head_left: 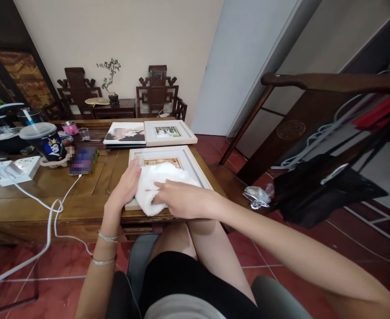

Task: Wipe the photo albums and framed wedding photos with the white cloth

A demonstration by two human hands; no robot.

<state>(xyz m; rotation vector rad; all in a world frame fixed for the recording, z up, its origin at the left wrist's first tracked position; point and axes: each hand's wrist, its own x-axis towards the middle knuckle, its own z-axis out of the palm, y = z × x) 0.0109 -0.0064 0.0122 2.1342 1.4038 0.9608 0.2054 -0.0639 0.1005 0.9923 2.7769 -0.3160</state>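
A white picture frame (203,175) lies flat on the wooden table in front of me, with a small gold-toned picture (161,162) at its middle. A fluffy white cloth (168,170) is spread over the near part of the frame and hides much of it. My right hand (177,197) presses on the cloth, its fingers curled into the folds. At the frame's left edge lies my left hand (128,181), fingers stretched out and resting along the border beside the cloth.
Behind it lie a second white frame (188,133) and a stacked photo album (125,133). To the left are a lidded cup (45,139), a phone (83,161) on a cable, and a white power strip (20,170). A wooden chair (291,128) stands at right.
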